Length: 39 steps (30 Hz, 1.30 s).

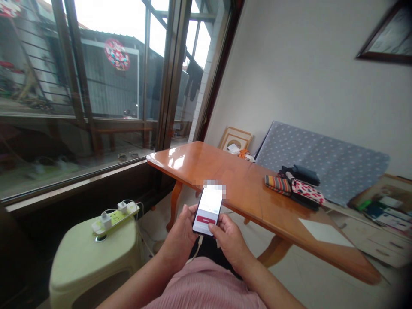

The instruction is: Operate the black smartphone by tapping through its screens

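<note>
A smartphone (pixel 207 210) is held upright in front of my lap, its lit screen showing a white area and a red button near the bottom. My left hand (pixel 182 231) is closed around the phone's left side. On the other side, my right hand (pixel 230 238) grips the right edge, with its thumb over the lower screen by the red button. A white charging cable (pixel 199 244) runs from the phone's bottom end down beside my lap. The fingers behind the phone are hidden.
To the left, a pale green plastic stool (pixel 93 253) carries a power strip (pixel 117 217) with plugged-in chargers. A wooden table (pixel 222 171) stands ahead, bearing folded cloth items (pixel 296 184) and a white sheet (pixel 325 233). Large windows (pixel 128 86) line the left.
</note>
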Available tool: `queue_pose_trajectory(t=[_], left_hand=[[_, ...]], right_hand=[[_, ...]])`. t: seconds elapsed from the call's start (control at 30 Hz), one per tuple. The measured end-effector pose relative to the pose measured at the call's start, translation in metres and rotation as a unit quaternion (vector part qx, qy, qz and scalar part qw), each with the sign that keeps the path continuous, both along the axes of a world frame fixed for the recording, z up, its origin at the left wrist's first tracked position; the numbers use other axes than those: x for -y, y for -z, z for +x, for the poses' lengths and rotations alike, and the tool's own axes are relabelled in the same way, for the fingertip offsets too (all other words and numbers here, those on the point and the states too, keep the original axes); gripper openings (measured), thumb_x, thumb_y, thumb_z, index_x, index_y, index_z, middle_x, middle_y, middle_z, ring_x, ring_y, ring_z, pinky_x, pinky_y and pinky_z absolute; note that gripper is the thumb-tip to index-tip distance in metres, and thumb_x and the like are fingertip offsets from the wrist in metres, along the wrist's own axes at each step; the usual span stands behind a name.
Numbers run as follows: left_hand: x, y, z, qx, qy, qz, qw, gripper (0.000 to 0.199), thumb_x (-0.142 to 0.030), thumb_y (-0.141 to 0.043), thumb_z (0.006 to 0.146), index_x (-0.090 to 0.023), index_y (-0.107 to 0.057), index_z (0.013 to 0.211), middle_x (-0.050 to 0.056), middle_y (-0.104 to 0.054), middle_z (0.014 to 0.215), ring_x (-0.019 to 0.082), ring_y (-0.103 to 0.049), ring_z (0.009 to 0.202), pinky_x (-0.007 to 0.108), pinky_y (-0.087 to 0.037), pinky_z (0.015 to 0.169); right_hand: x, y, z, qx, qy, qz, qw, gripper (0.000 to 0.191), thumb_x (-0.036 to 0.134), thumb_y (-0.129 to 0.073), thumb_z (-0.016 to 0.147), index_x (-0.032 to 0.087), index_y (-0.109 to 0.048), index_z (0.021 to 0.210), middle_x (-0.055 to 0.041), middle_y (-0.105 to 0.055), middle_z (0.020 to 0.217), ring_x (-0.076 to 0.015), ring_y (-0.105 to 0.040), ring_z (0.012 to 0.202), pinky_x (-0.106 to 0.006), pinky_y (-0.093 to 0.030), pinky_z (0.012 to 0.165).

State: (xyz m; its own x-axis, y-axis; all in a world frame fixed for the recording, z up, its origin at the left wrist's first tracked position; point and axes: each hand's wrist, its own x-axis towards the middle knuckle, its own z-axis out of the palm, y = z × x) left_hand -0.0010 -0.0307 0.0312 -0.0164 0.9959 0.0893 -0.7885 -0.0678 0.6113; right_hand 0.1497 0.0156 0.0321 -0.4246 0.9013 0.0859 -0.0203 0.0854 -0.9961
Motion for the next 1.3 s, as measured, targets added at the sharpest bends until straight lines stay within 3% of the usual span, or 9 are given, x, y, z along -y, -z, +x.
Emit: queue_pose_trajectory(t=[0.6,0.8,0.93,1.07,1.3], left_hand=[[0.000,0.000,0.002,0.007,-0.005,-0.007,1.000,0.056,-0.058,-0.049,0.099,-0.015,-0.059,0.134,0.012,-0.071,0.118,0.027,-0.065,0.109,0.039,-0.045,0.095],[0.001,-0.002,0.003,-0.002,0.001,-0.014,1.000,0.058,-0.060,-0.048,0.099,-0.015,-0.058,0.136,0.013,-0.070,0.121,0.028,-0.065,0.110,0.040,-0.045,0.095],[0.002,-0.001,0.005,-0.004,0.011,-0.004,1.000,0.058,-0.059,-0.045,0.100,-0.015,-0.058,0.136,0.014,-0.069,0.124,0.029,-0.063,0.114,0.041,-0.045,0.096],[0.003,0.000,0.007,-0.005,0.018,0.001,1.000,0.058,-0.059,-0.045,0.100,-0.015,-0.060,0.135,0.014,-0.070,0.124,0.029,-0.063,0.115,0.041,-0.045,0.098],[0.005,0.000,0.007,-0.030,0.017,-0.004,0.999,0.058,-0.060,-0.043,0.100,-0.015,-0.061,0.132,0.013,-0.069,0.125,0.029,-0.062,0.118,0.040,-0.044,0.099]], right_hand=[[0.000,0.000,0.001,-0.001,-0.002,0.008,1.000,0.034,0.042,-0.071,0.088,0.019,-0.063,0.112,-0.0084,-0.076,0.106,-0.0259,-0.071,0.097,-0.044,-0.053,0.093],[-0.011,-0.024,0.008,-0.006,0.060,0.048,0.997,0.045,0.047,-0.068,0.088,0.019,-0.058,0.122,-0.0110,-0.074,0.112,-0.0258,-0.070,0.099,-0.039,-0.054,0.086],[-0.029,-0.043,0.014,-0.003,0.118,0.102,0.988,0.060,0.049,-0.068,0.087,0.021,-0.049,0.137,-0.0121,-0.069,0.123,-0.0252,-0.067,0.108,-0.040,-0.052,0.093],[-0.041,-0.052,0.012,0.012,0.112,0.138,0.984,0.067,0.047,-0.069,0.087,0.022,-0.044,0.144,-0.0124,-0.065,0.131,-0.0243,-0.065,0.111,-0.039,-0.052,0.094],[-0.046,-0.049,0.005,0.105,0.144,0.190,0.966,0.052,0.047,-0.066,0.086,0.023,-0.056,0.131,-0.0066,-0.073,0.106,-0.0223,-0.068,0.087,-0.035,-0.055,0.076]])
